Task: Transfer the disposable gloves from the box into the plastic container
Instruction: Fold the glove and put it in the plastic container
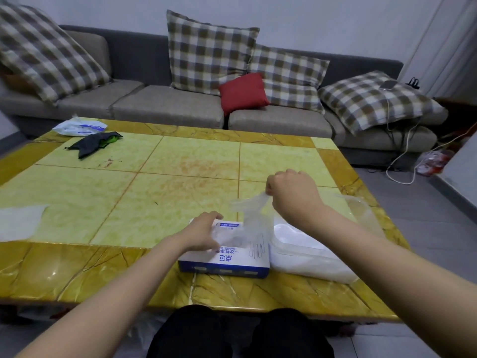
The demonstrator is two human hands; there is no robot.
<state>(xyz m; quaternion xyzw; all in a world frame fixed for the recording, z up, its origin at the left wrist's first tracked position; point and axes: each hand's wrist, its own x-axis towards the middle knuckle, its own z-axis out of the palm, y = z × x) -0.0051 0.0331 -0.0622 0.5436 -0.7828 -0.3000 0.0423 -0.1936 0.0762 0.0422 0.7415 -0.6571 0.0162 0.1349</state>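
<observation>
A white and blue glove box lies near the front edge of the table. My left hand rests on its top with the fingers bent over the opening. My right hand is raised above and to the right of the box, pinching a clear disposable glove that trails down to the box opening. Right beside the box stands the clear plastic container, holding white material, with its open lid tilted back behind it.
The yellow tiled table carries a black cloth and a white packet at the far left, and a white sheet at the left edge. A grey sofa with cushions stands behind. Cables lie on the floor at right.
</observation>
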